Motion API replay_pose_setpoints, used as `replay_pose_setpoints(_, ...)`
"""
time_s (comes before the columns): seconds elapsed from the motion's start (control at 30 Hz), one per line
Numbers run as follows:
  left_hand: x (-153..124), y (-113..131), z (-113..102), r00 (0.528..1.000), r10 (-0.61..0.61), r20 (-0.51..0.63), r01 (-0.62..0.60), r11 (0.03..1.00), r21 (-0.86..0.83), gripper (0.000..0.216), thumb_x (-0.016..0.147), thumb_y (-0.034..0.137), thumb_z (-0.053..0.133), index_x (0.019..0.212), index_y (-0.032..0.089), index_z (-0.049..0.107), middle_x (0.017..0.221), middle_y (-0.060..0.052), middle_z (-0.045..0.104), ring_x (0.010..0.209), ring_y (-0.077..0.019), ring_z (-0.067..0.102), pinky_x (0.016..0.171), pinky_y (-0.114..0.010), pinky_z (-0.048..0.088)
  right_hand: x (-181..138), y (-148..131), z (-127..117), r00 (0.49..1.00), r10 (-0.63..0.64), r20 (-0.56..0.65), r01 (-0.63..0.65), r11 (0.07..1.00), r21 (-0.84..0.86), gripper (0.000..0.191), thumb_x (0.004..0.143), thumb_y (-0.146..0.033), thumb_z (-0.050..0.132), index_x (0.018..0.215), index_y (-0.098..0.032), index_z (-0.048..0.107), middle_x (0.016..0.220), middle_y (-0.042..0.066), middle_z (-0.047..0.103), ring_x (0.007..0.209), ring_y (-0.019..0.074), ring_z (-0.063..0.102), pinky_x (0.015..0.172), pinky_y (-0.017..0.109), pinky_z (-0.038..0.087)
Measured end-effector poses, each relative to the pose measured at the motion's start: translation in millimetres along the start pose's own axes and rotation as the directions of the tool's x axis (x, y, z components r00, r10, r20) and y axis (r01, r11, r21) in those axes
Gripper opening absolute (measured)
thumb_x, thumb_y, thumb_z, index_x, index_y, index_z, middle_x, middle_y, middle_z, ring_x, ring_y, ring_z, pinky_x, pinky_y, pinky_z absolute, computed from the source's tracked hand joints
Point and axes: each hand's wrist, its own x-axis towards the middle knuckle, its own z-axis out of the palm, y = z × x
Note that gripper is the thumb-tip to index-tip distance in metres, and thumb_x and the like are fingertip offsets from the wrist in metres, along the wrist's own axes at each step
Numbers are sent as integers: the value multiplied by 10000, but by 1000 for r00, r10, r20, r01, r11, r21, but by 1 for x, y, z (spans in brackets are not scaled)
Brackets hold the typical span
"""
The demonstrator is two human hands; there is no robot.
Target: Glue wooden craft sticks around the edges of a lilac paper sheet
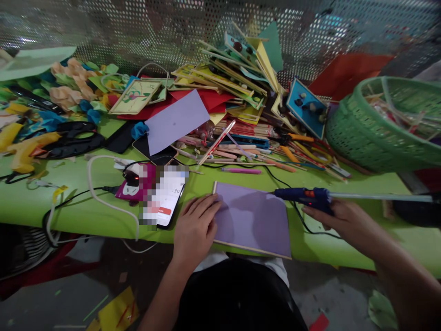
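Observation:
A purple card (251, 220) lies flat at the front edge of the green table, with thin pale wooden strips along its left and lower edges. My left hand (198, 225) rests on the card's left edge, fingers stretched out and holding nothing. My right hand (339, 218) is wrapped round the handle of a dark blue hot glue gun (305, 195), with a long clear glue stick (379, 196) coming out of its back. The gun's nozzle points left, at the card's upper right edge. Whether the nozzle touches the card cannot be made out.
Left of the card are a lit phone (168, 197) and a purple power strip (138, 184) with cables. Behind lie pencils, a loose purple sheet (179, 120) and piled framed cards (227, 78). A green basket (382, 124) stands right; a yellow glue gun (25, 151) lies left.

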Motion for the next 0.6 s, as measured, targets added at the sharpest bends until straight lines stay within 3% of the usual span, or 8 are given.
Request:
replay_pose_setpoints(0.37, 0, -1, 2, 1000, 10, -8, -10, 1000, 13, 432, 924, 33, 537, 1269, 219, 718, 1369, -58, 735, 1234, -256, 705, 1115, -496, 533, -14, 30, -7, 994, 104, -21, -105, 993, -53, 652, 743, -897, 462, 518, -287, 505, 446, 9, 503, 463, 225, 518, 518, 370, 388)
replay_pose_setpoints(0.6, 0, -2, 3, 1000, 15, -1, -15, 1000, 17, 440, 922, 34, 530, 1270, 223, 725, 1367, -62, 735, 1235, -258, 706, 1121, -501, 527, -13, 28, -5, 996, 81, -27, -82, 996, -30, 652, 761, -885, 479, 501, -287, 494, 420, 1, 503, 434, 213, 510, 504, 359, 377)
